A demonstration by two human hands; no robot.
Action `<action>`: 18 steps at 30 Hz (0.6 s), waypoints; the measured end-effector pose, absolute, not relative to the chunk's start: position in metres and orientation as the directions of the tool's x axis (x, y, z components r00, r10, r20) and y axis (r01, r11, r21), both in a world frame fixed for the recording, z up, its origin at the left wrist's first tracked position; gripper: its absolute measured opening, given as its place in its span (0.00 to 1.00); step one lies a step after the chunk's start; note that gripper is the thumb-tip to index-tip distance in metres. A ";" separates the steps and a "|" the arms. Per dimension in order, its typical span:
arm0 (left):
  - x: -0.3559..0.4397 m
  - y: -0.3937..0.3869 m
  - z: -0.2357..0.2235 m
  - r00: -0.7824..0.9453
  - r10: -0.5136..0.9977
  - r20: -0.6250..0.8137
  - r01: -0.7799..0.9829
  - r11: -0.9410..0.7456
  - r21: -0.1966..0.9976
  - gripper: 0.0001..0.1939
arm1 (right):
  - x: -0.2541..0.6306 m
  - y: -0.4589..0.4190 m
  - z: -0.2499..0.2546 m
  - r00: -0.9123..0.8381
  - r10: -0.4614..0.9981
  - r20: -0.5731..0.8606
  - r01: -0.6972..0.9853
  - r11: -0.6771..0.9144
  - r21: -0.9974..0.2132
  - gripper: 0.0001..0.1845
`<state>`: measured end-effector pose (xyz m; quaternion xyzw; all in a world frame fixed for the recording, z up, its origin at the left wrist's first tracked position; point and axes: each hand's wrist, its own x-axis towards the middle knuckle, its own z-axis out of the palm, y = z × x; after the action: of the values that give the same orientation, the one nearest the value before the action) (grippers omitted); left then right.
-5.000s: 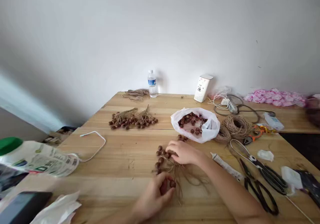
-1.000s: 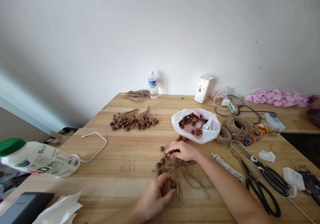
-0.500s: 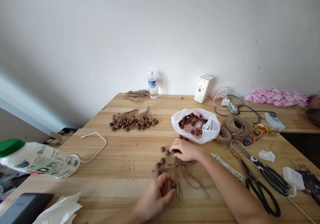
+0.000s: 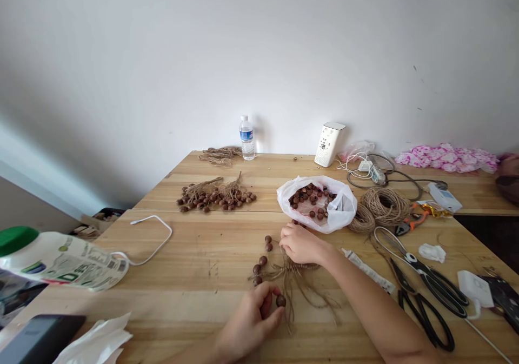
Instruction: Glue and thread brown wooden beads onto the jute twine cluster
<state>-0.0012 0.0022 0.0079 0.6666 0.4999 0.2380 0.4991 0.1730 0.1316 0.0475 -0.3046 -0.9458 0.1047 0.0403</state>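
Between the thumb and forefinger of my left hand (image 4: pixel 253 321) is a round brown nut (image 4: pixel 280 300) that looks like a macadamia. My right hand (image 4: pixel 300 243) is closed over the upper strands of a spread twine bundle (image 4: pixel 290 269); its fingertips hide whatever they pinch. Several more brown nuts (image 4: pixel 257 269) lie in a curved row left of the bundle, some beside strand ends. Just beyond my right hand sits an open white plastic bag (image 4: pixel 344 212) with many nuts in it.
Two finished-looking nut clusters (image 4: pixel 217 197) lie farther back left. Twine coils (image 4: pixel 383 207), black-handled scissors (image 4: pixel 425 321) and larger shears (image 4: pixel 438 283) are on the right. A water bottle (image 4: pixel 247 139) stands by the wall; a green-capped white bottle (image 4: pixel 68 258) lies left.
My right hand has shifted slightly up and to the right. One nut near its fingertips now rests close under the topmost nut of the row. My left hand keeps its place and its nut.
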 end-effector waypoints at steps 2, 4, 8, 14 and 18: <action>-0.001 0.002 0.008 0.385 0.905 -0.179 0.430 -0.005 0.903 0.08 | 0.174 0.132 0.048 -0.813 0.583 0.000 0.569 0.794 -0.214 0.14; -0.002 0.002 0.008 0.383 0.907 -0.177 0.434 -0.008 0.901 0.08 | 0.175 0.132 0.048 -0.811 0.584 -0.013 0.574 0.792 -0.208 0.15; -0.002 0.003 0.007 0.386 0.907 -0.170 0.428 -0.013 0.904 0.07 | 0.178 0.132 0.049 -0.798 0.603 -0.027 0.594 0.776 -0.212 0.11; -0.002 0.003 0.006 0.381 0.910 -0.161 0.418 -0.014 0.908 0.07 | 0.180 0.134 0.052 -0.769 0.638 -0.036 0.627 0.743 -0.234 0.12; -0.003 0.003 0.004 0.384 0.912 -0.146 0.416 -0.030 0.909 0.07 | 0.173 0.132 0.050 -0.695 0.718 0.037 0.689 0.679 -0.252 0.12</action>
<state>-0.0027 0.0027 0.0038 0.6717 0.4940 0.2526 0.4909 0.1734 0.1317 0.0498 -0.3850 -0.9139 0.1099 0.0667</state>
